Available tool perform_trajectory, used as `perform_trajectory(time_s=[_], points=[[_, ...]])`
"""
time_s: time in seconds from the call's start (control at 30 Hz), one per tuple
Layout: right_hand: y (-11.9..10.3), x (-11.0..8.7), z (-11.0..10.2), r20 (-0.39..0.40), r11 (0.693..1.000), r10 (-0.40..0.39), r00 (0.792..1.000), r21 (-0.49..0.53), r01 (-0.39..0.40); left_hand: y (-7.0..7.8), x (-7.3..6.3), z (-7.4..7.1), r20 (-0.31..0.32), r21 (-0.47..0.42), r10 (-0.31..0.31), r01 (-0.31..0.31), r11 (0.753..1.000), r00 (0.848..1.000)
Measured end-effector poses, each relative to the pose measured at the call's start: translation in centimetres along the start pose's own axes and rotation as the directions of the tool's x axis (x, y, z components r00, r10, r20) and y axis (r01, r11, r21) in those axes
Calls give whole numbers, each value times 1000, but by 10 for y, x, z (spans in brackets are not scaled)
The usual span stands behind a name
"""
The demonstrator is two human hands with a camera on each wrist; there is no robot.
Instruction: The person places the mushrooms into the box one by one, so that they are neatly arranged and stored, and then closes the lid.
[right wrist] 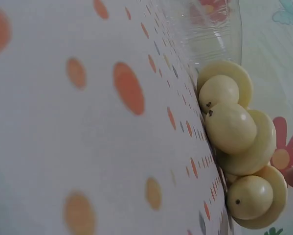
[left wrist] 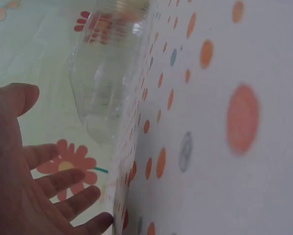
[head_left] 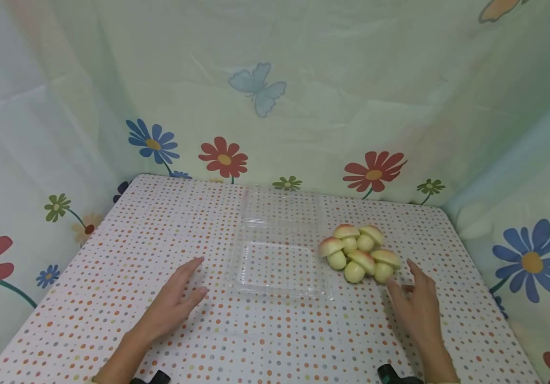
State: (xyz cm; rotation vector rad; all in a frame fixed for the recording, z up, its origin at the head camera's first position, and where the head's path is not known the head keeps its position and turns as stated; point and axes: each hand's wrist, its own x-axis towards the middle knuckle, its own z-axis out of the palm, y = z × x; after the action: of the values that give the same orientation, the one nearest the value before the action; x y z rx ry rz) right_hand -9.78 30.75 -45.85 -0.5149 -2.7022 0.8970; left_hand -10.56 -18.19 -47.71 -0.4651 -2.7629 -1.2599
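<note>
Several toy mushrooms [head_left: 362, 260] with pale green stems and reddish-cream caps lie clustered right of the middle of the table. My right hand [head_left: 417, 306] is beside the nearest right one, thumb and forefinger spread apart close to its cap and stem. In the right wrist view, the stem ends of some mushrooms [right wrist: 232, 128] face the camera, and only fingertips show at the edge. To their left lies a clear plastic clamshell box [head_left: 279, 266], its lid folded back away from me. My left hand [head_left: 173, 301] hovers left of the box, fingers extended, holding nothing.
A white cloth with coloured dots covers the table [head_left: 265, 341]. Behind it and at both sides hangs a pale curtain [head_left: 323, 96] printed with flowers and butterflies. Dark straps [head_left: 152, 377] show at the wrists near the front.
</note>
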Motion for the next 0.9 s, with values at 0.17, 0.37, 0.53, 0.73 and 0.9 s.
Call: perform_trajectory(time_s=[0.17,0.37,0.53,0.73,0.9], points=[[0,4,4,-36,999,-21,999,33,22,0,3,6,-5,-48,21,-22,999,1000],[-1,10,7,-44,998,-9,999,57,11,3,7,14,-19,-96,5,-7,995,1000],[-4,13,10,-58,997,26,998,72,-21,8,10,19,-34,-132,-15,10,991,999],[-6,18,16,-87,996,52,995,74,-45,13,16,28,-37,-230,-8,0,973,999],[-8,20,21,-89,996,69,994,69,-63,17,21,36,-36,-315,-5,-7,949,999]])
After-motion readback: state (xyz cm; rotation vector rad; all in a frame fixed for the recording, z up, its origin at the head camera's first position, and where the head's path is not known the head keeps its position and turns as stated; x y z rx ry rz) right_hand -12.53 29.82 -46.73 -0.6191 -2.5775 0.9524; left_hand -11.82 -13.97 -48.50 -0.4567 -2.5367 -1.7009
